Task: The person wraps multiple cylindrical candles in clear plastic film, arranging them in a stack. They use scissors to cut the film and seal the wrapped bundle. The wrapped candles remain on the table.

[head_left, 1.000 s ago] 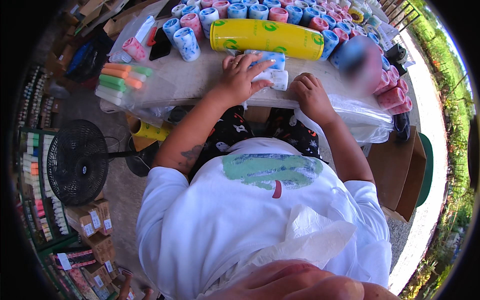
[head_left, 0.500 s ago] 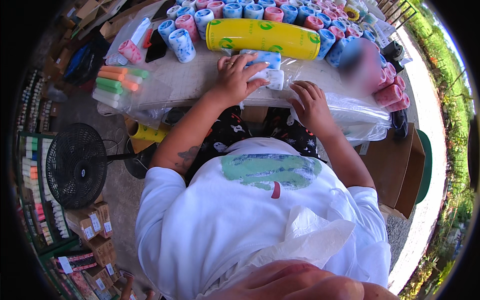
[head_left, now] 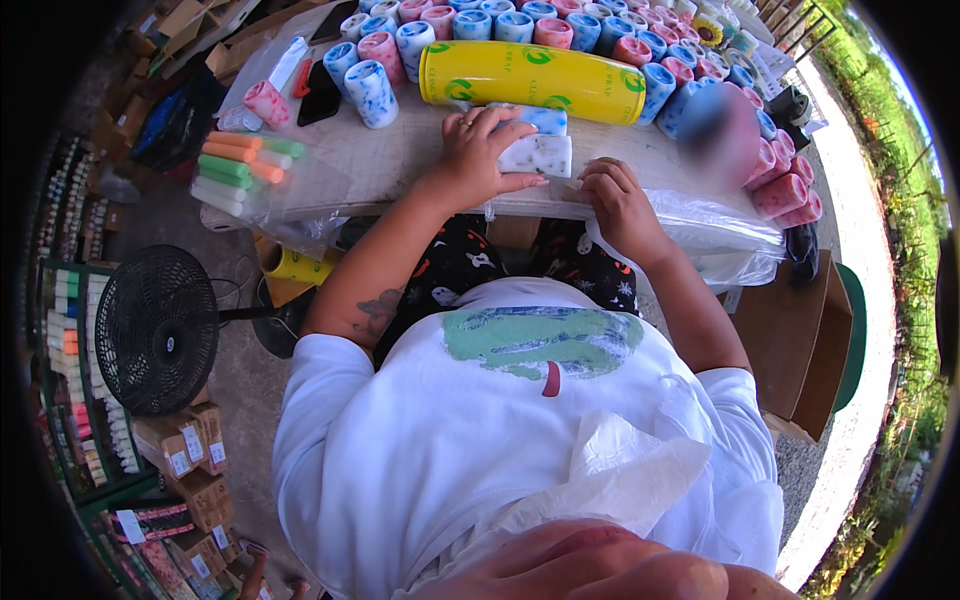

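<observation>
My left hand (head_left: 465, 160) grips two speckled cylinders lying side by side, a white one (head_left: 540, 156) and a blue one (head_left: 542, 120), on the pale table (head_left: 390, 175). My right hand (head_left: 620, 205) is just right of them, fingertips pinched on clear plastic film (head_left: 710, 230) along the near edge. A yellow roll of wrap (head_left: 530, 78) lies beyond both hands. Upright blue-and-white (head_left: 370, 95) and pink (head_left: 552, 35) cylinders crowd the back of the table.
Bagged pastel sticks (head_left: 230, 165) and a black phone (head_left: 318, 95) lie at left. Pink cylinders (head_left: 775, 195) are stacked at right. A black fan (head_left: 155, 330) and boxes (head_left: 200, 500) stand left, an open carton (head_left: 795, 350) right. Another person's limb (head_left: 255, 575) shows at lower left.
My right hand's fingers have shifted and now pinch at the film near the cylinders. My left hand has moved slightly on the white cylinder, its thumb now lower along its near side.
</observation>
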`<state>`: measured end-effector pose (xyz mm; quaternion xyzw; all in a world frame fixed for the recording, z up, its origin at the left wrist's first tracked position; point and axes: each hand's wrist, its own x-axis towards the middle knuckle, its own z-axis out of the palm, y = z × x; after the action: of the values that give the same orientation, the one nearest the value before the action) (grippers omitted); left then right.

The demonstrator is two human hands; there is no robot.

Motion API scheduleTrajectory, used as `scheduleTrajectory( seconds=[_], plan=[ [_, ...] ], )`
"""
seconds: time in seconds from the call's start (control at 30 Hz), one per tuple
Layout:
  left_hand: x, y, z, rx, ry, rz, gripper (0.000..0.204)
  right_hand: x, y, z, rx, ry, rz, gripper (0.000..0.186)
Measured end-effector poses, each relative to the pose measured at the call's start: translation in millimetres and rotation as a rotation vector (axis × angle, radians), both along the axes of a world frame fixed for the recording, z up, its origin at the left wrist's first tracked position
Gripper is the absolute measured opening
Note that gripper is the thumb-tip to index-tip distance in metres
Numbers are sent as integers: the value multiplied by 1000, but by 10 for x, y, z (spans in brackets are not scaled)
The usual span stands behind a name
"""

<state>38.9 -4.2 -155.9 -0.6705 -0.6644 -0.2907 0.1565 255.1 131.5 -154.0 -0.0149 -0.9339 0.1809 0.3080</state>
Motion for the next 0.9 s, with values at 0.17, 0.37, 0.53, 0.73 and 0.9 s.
scheduleTrajectory(
  seconds=[0.17, 0.37, 0.53, 0.73, 0.9],
  plan=[
    [56, -36, 12, -12, 47, 17, 62, 141, -29, -27, -114, -44, 53, 18],
    [169, -51, -135, 67, 102, 52, 71, 172, -16, -14, 17, -107, 56, 23],
    [189, -43, -168, 96, 78, 51, 85, 81, -92, -44, 165, -56, 8, 36],
    [303, -203, -161, 202, -40, 124, 91, -40, -257, 152, 103, -136, -135, 61],
    [468, -639, -195, 65, -30, 186, 68, -161, -249, 166, 221, -204, -176, 59]
  ],
)
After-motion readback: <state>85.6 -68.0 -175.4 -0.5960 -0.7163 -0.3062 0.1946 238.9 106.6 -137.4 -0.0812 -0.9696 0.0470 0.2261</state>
